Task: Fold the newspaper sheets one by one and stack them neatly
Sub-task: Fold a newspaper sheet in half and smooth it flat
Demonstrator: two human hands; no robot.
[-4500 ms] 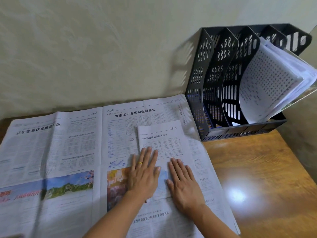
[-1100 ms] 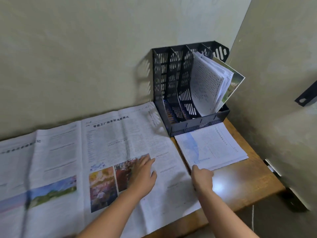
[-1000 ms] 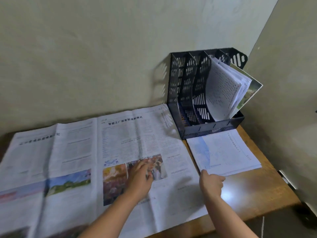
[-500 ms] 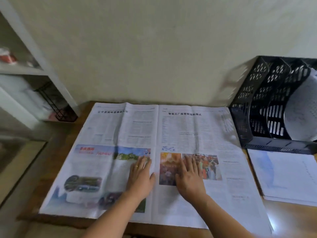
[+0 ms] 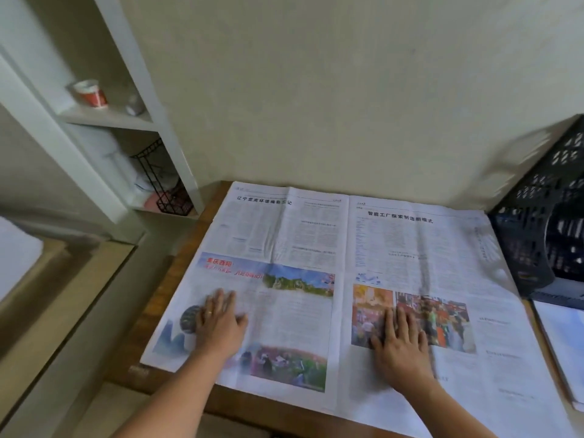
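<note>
So both my hands are flat on the big sheet (image 5: 341, 279) right now, nothing gripped. My left hand (image 5: 218, 324) sits around 7 o'clock on the left page, fingers straight and close together, palm down over the round picture. My right hand (image 5: 401, 339) is at about 5 o'clock on the right page, fingers spread a little, pressing on the crowd photo. Neither one pinches or curls round any paper, they only press.

The sheet lies fully open across the table (image 5: 151, 314), centre crease running up toward 12 o'clock, and its near edge hangs over the table's front edge a bit. That's my first worry: if I lift one side to fold it, the overhang could let the whole thing slide toward me.

At 3 o'clock there's the folded sheet (image 5: 562, 346) I take to be the start of the stack, just beside the open one. Behind it, the black file rack (image 5: 543, 235) sits right on the sheet's far right corner, or at least touching it, hard to say. If it's pinning that corner, swinging the right page over could snag or tear it.

Also the old creases look wavy, so a sloppy fold would come out crooked and the stack won't sit square.

Far off at 10 o'clock there's a shelf (image 5: 107, 118) with a cup (image 5: 90, 93).
</note>
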